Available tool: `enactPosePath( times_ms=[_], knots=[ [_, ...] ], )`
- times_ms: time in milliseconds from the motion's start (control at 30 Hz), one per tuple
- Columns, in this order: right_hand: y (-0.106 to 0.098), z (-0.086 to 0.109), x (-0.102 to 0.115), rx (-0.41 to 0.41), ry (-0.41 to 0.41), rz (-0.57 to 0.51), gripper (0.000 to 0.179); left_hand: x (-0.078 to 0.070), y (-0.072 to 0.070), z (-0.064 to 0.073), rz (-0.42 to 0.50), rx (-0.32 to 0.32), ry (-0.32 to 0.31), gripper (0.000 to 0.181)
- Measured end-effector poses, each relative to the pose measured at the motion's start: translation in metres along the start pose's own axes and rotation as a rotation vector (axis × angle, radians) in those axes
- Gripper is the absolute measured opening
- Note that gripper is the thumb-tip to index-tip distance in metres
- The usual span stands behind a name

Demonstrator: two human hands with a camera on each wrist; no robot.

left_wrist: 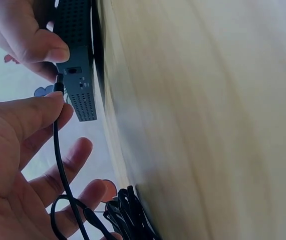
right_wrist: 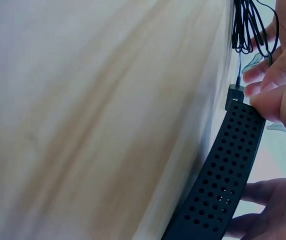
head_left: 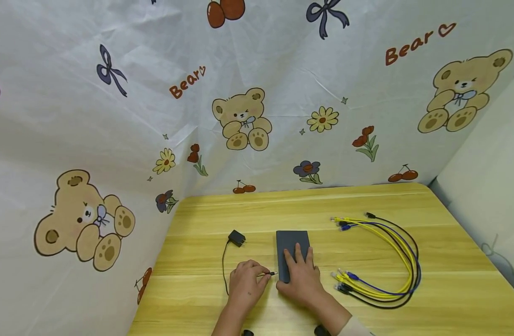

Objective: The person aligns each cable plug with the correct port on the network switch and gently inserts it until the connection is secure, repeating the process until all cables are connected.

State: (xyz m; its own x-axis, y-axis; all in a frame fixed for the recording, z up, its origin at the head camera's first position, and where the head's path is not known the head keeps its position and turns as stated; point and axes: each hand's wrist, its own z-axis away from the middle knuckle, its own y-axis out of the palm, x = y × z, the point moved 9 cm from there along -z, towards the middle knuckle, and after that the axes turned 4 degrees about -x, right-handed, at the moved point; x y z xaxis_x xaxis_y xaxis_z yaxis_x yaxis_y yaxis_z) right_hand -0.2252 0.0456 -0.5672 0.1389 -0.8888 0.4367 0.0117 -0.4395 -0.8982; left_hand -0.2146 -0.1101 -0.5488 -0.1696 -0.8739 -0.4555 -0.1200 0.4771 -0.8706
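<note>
My left hand [head_left: 246,284] pinches a thin black power plug [left_wrist: 59,82] between thumb and fingers, its tip close beside a socket in a flat black electronic box [head_left: 287,247]. Whether the tip touches the box cannot be told. My right hand [head_left: 301,277] holds the box on the table, fingers spread over its top and thumb [left_wrist: 52,47] against its edge. Rows of round holes run along the box's side. From the plug the cord leads to a bundled black coil [right_wrist: 248,25] by the left hand. A black power adapter [head_left: 237,238] lies behind the left hand.
To the right, a curved bundle of yellow, blue and black network cables [head_left: 408,275] lies on the wooden table [head_left: 458,270]. A patterned cloth [head_left: 282,168] hangs behind the table and along the left. Two dark objects [head_left: 322,330] show at the bottom edge.
</note>
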Motion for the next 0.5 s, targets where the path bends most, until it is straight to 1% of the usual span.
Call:
enactPosePath(
  times_ms=[133,267,500],
  knots=[
    [-0.0016,0.0005,-0.0007,-0.009,0.002,-0.037,0.088,-0.0026,0.0006,0.0002,0.012,0.013,0.003,0.007],
    [-0.0025,0.0009,-0.0014,-0.014,0.004,-0.049,0.089,-0.0046,0.0026,0.0011,0.018,0.028,0.002,0.006],
    [-0.0011,0.0020,-0.0043,-0.017,0.013,-0.067,0.089,-0.0076,0.0025,0.0026,0.019,0.020,0.008,0.004]
  ],
)
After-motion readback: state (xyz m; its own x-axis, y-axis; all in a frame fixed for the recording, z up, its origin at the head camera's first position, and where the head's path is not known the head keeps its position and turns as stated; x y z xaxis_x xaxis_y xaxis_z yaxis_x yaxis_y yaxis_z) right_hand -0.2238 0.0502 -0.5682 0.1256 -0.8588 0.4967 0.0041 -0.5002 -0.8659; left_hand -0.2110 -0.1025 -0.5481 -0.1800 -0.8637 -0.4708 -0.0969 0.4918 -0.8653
